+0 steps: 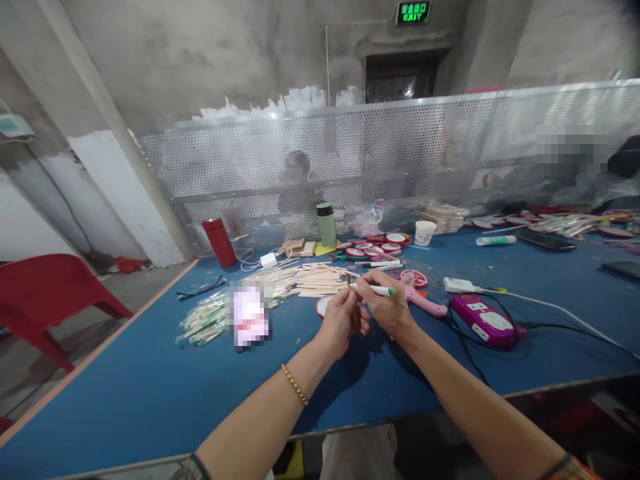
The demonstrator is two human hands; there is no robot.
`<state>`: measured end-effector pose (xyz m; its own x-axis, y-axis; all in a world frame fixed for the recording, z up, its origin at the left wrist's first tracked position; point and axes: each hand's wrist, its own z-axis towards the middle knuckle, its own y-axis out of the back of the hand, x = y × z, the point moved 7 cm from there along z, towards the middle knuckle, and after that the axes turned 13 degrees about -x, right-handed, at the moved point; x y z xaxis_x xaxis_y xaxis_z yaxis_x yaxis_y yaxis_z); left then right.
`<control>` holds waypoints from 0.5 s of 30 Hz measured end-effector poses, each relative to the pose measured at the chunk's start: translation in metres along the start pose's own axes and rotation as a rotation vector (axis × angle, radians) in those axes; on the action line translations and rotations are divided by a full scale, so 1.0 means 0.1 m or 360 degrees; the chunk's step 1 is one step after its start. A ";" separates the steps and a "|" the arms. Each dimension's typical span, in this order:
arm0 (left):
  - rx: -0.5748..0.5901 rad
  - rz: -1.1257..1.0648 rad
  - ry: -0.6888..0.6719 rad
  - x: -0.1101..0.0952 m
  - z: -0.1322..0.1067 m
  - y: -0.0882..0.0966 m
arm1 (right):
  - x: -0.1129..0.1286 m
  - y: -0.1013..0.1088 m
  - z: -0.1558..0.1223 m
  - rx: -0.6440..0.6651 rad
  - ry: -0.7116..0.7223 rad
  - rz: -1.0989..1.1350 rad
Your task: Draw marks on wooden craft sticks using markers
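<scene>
My right hand (390, 307) is closed around a white marker pen (377, 289) with a green end, its other end pointing left towards my left hand. My left hand (341, 320) has its fingers curled and pinched close beside the pen. A small brownish piece (349, 279) shows at those fingertips, too small to name. Just behind the hands lie many flat wooden sticks (317, 279) in a loose row. A round white disc with a red rim (323, 305) is partly hidden by my left hand. Right of my right hand is a pink handle (425, 303).
Plastic-wrapped sticks (207, 317) and a lit phone (250, 317) lie left. A red bottle (219, 242), green tumbler (326, 225) and paper cup (425, 233) stand behind. A purple device (483, 320) with cables lies right. A perforated metal screen (240, 160) bounds the table.
</scene>
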<state>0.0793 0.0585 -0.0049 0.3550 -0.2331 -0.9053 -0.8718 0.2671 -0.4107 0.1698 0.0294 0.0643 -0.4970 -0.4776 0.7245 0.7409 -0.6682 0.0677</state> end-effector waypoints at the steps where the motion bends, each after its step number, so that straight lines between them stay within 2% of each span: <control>1: 0.0000 -0.0003 0.0000 0.00 0.00 0.00 | 0.00 0.00 0.00 0.0003 0.0008 -0.0006; 15: -0.0008 0.0004 0.0004 0.01 0.00 0.00 | 0.01 0.01 0.00 -0.0014 0.0040 -0.0027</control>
<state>0.0797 0.0580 -0.0052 0.3519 -0.2350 -0.9061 -0.8744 0.2628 -0.4078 0.1699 0.0281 0.0647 -0.5204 -0.4803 0.7060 0.7285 -0.6811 0.0736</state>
